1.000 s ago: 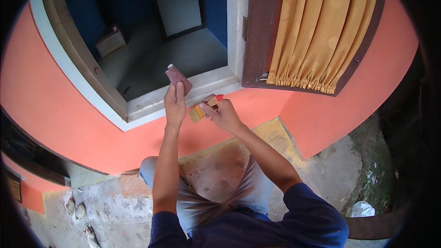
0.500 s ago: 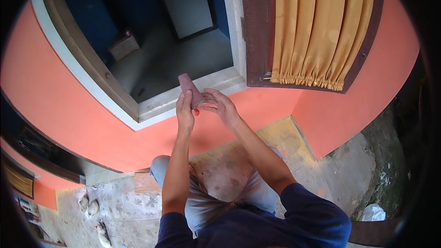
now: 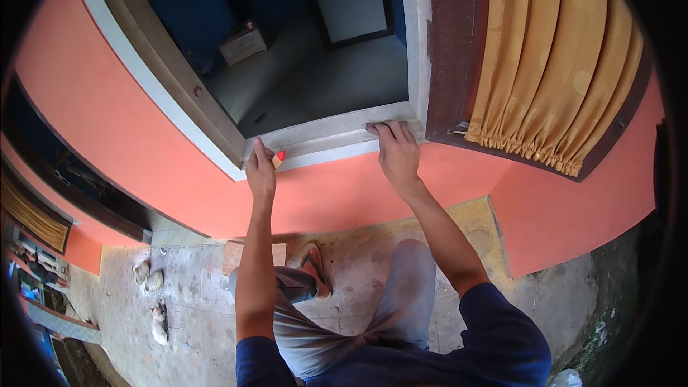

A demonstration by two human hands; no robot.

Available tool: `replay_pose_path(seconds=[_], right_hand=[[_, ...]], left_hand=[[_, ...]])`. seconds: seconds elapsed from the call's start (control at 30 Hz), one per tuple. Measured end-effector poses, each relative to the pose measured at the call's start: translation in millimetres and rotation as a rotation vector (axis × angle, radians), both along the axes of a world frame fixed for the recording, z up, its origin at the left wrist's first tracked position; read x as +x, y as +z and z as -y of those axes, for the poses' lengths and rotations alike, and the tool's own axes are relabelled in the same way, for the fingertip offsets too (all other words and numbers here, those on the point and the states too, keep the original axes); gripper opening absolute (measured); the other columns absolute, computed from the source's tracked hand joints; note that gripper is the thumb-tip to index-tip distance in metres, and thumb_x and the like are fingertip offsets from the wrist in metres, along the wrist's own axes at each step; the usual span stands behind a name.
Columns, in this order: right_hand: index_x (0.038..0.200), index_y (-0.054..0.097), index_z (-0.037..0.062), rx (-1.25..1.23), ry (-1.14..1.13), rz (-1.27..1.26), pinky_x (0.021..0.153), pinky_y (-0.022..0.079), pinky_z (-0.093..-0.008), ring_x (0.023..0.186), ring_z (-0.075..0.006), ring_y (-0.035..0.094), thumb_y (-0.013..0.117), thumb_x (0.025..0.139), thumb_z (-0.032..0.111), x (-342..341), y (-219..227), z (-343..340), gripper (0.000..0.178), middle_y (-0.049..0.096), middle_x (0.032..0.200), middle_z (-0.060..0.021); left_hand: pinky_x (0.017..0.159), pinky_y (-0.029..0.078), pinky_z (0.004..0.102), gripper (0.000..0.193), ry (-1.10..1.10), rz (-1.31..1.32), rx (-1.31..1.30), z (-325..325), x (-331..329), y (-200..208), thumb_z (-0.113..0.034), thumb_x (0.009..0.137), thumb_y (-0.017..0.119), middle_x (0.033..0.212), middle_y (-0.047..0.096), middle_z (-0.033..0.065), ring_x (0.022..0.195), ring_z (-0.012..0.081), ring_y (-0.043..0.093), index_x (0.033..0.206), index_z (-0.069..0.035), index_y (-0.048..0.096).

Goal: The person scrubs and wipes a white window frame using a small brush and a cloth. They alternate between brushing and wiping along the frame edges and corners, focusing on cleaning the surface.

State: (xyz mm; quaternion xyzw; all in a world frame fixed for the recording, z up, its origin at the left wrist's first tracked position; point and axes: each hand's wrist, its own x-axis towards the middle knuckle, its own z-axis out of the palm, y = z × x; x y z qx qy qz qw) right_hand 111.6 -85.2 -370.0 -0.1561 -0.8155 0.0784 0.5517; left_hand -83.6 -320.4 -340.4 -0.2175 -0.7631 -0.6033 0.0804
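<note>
My left hand (image 3: 262,175) is closed around a light wooden handle with a red tip (image 3: 279,160). The tip sticks out to the right, and the rest is hidden in my palm. This hand is at the left end of the pale window sill (image 3: 326,145), near the frame's corner. Toward the sill's right end, my right hand (image 3: 398,154) presses down with bent fingers. Under its fingertips is a piece of sandpaper (image 3: 371,128); only a dark edge of it shows.
An open brown shutter (image 3: 451,50) with a gold curtain (image 3: 545,64) stands to the right of the window. Below the sill is an orange wall (image 3: 337,197). A brick-coloured block (image 3: 279,254) sits on the stained concrete floor (image 3: 208,308), and several pale animals (image 3: 159,326) lie farther left.
The sandpaper has passed from my left hand to my right, which has moved right and down onto the sill. My left hand has shifted left, keeping the red-tipped handle. The view has turned.
</note>
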Motion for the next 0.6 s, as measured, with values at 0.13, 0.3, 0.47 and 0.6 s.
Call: replay_pose_path(seconds=[0.13,0.3,0.47,0.6], right_hand=[[0.1,0.069,0.0092,0.001,0.033,0.002,0.084,0.052,-0.0433,0.094,-0.0313,0.061,0.069,0.082,0.005,-3.2,-8.8,3.5,0.019,0.061,0.102,-0.0074],[0.1,0.069,0.0096,0.026,0.073,0.039,0.085,0.052,-0.0448,0.094,-0.0318,0.06,0.068,0.081,0.008,2.1,-8.7,-5.6,0.019,0.06,0.102,-0.0084],[0.1,0.069,0.0099,0.039,0.076,0.119,0.089,0.052,-0.0458,0.097,-0.0327,0.062,0.068,0.082,0.008,5.7,-2.9,-1.1,0.019,0.06,0.103,-0.0089],[0.103,0.069,0.0099,0.095,0.052,0.204,0.097,0.05,-0.0483,0.103,-0.0345,0.064,0.069,0.082,0.006,15.3,8.0,-9.2,0.022,0.061,0.104,-0.0099]], left_hand=[[0.067,0.049,0.045,0.051,0.085,-0.26,-0.228,27.8,-21.0,-7.0,-0.048,0.105,0.057,0.073,0.064,0.0192,0.071,0.0357,0.064,0.084,-0.001,0.058],[0.064,0.049,0.0483,0.043,0.049,-0.617,-0.357,12.4,-13.9,0.8,-0.038,0.092,0.078,0.069,0.062,0.0142,0.067,0.0365,0.059,0.076,-0.002,0.061],[0.064,0.048,0.0493,0.052,0.076,-0.66,-0.49,5.5,-31.4,4.4,-0.043,0.09,0.078,0.071,0.058,0.0153,0.072,0.0346,0.058,0.066,0.0,0.061],[0.068,0.05,0.0492,0.048,0.051,-0.767,-0.544,4.7,-39.6,-8.7,-0.048,0.089,0.076,0.083,0.058,0.0157,0.08,0.0357,0.06,0.081,-0.002,0.065]])
